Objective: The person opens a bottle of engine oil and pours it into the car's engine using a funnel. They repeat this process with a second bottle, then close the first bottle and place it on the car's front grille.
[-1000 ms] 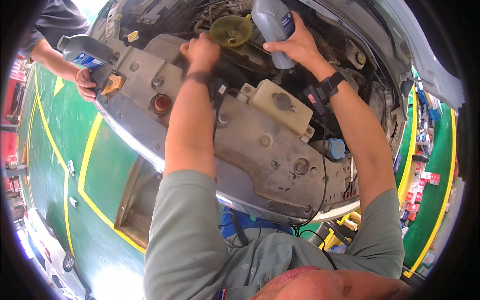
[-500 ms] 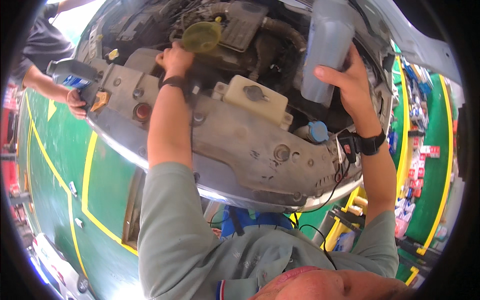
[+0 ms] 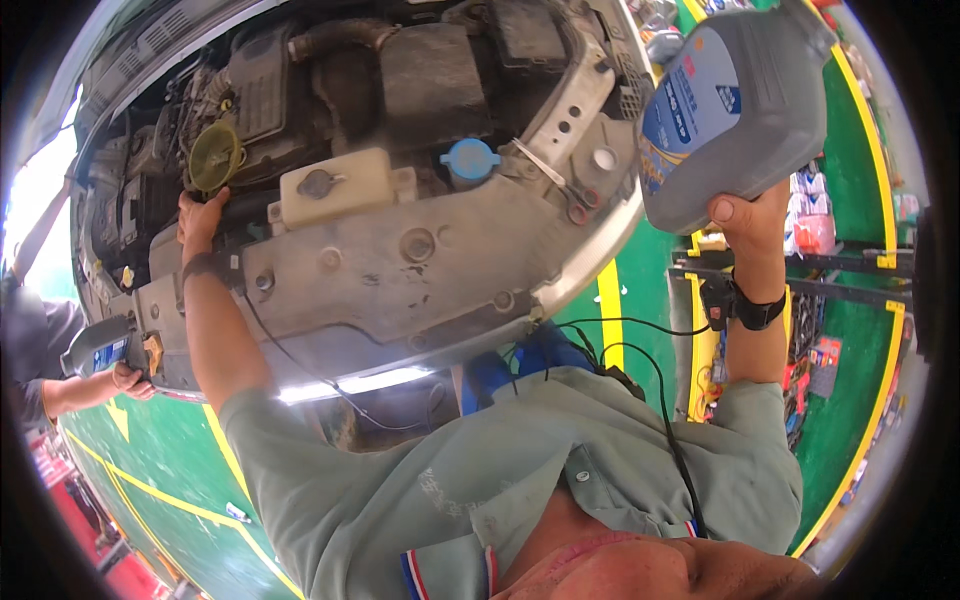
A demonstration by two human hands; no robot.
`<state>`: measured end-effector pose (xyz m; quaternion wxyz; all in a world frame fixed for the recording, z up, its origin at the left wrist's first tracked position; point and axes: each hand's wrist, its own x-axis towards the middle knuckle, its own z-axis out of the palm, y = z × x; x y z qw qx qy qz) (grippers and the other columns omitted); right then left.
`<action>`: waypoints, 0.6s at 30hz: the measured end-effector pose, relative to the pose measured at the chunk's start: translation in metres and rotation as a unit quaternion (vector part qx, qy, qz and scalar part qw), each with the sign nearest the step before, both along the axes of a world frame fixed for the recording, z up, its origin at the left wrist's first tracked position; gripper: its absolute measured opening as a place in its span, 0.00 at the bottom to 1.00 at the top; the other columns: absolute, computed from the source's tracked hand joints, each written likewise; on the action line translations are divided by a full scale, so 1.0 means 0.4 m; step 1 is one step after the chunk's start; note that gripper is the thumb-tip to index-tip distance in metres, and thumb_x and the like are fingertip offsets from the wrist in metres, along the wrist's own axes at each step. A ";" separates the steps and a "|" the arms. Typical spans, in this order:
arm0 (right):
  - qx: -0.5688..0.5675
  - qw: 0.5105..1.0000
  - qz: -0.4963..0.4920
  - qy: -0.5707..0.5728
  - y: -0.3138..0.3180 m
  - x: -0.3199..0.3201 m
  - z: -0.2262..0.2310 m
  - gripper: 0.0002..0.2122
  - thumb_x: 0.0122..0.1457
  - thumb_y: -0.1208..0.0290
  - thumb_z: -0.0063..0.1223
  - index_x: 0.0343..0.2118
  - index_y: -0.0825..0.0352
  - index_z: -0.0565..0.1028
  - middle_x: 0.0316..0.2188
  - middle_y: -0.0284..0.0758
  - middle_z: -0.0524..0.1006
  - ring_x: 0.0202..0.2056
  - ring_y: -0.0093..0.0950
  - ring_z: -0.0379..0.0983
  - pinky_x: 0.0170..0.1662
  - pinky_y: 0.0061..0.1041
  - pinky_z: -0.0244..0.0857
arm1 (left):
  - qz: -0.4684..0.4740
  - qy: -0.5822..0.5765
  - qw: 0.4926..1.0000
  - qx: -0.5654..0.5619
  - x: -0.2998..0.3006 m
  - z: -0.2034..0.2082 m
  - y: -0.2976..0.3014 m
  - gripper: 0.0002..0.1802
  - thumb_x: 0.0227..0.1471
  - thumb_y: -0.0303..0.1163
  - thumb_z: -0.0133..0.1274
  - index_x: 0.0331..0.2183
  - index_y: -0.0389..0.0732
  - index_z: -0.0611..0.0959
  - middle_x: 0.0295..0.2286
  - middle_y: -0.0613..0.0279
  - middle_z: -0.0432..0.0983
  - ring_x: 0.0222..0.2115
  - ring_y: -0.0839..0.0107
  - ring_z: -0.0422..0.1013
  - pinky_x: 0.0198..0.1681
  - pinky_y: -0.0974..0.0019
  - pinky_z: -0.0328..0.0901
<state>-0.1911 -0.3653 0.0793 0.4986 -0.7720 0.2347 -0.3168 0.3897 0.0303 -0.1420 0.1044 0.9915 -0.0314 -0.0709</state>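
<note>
Head view: a yellow funnel (image 3: pixel 215 157) is standing in an engine bay (image 3: pixel 345 90) while a grey jug (image 3: pixel 745 115) is hovering to the right.
On the left, the left hand (image 3: pixel 203 215) is resting partly curled at the funnel's near side, its hold unclear; a cream tank (image 3: pixel 350 190) is sitting midway; the right hand (image 3: pixel 757 215) is clasping the jug's base.

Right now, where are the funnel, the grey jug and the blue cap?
Funnel (image 3: pixel 214 158), head view: its bowl.
Grey jug (image 3: pixel 755 135), head view: middle of its body.
Blue cap (image 3: pixel 470 160), head view: its top.
</note>
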 end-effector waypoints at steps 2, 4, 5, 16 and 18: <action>0.005 1.000 -0.014 -0.006 -0.007 -0.064 -0.022 0.45 0.37 0.51 0.82 0.55 0.74 0.71 0.44 0.37 0.80 0.46 0.29 0.77 0.51 0.30 0.71 | 0.006 -0.022 1.000 -0.013 0.019 -0.006 0.010 0.64 0.46 0.66 0.64 0.70 0.39 0.56 0.67 0.47 0.60 0.69 0.51 0.54 0.69 0.43 0.50; 0.052 0.998 -0.026 0.005 0.001 -0.098 -0.049 0.44 0.37 0.54 0.83 0.55 0.73 0.70 0.44 0.38 0.79 0.46 0.29 0.77 0.52 0.31 0.71 | -0.042 -0.070 0.994 -0.073 0.009 0.019 -0.016 0.64 0.43 0.66 0.67 0.68 0.36 0.60 0.64 0.43 0.63 0.65 0.49 0.60 0.67 0.47 0.55; 0.068 0.997 -0.026 0.006 0.004 -0.109 -0.071 0.44 0.37 0.55 0.83 0.55 0.73 0.70 0.45 0.38 0.79 0.46 0.29 0.77 0.52 0.31 0.71 | -0.072 -0.060 0.988 -0.125 0.006 0.033 -0.028 0.65 0.42 0.65 0.69 0.68 0.36 0.61 0.64 0.43 0.65 0.65 0.48 0.62 0.67 0.49 0.55; 0.259 0.942 0.161 -0.142 0.130 0.027 -0.187 0.41 0.41 0.58 0.81 0.57 0.71 0.70 0.47 0.37 0.78 0.49 0.30 0.76 0.54 0.33 0.71 | -0.302 0.317 0.679 -0.589 -0.962 0.331 -0.304 0.52 0.61 0.65 0.52 0.68 0.33 0.60 0.64 0.49 0.62 0.63 0.54 0.64 0.65 0.51 0.60; 0.278 0.931 0.215 -0.101 0.165 0.033 -0.201 0.43 0.42 0.58 0.80 0.59 0.72 0.69 0.49 0.38 0.78 0.50 0.31 0.76 0.54 0.33 0.72 | -0.183 0.472 0.538 -0.674 -1.082 0.314 -0.311 0.52 0.60 0.67 0.50 0.68 0.35 0.62 0.65 0.50 0.63 0.63 0.52 0.65 0.68 0.48 0.57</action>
